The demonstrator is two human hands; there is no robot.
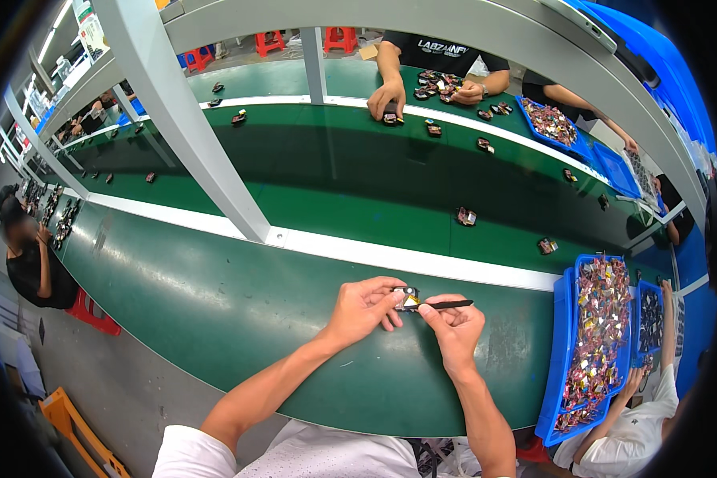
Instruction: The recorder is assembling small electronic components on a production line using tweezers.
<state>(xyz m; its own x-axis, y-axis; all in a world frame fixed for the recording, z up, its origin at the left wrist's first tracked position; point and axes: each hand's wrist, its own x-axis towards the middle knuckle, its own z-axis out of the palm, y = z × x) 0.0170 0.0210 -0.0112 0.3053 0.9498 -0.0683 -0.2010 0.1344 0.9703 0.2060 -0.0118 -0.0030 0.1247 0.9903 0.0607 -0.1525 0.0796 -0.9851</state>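
Above the green table (pixel 215 311), both forearms come up from the lower edge and meet in the middle. The left hand (pixel 364 307) pinches a small black part (pixel 407 296) between thumb and fingertips. The right hand (pixel 456 323), just beside it, pinches a thin black tool (pixel 450 304) whose tip touches the part, which sits between the two hands.

The person wears a white shirt with short sleeves; one sleeve (pixel 185 454) shows at seven o'clock in the picture. Both forearms are bare. The left hand (pixel 362 307) and the right hand (pixel 456 325) have no gloves, rings or watch.
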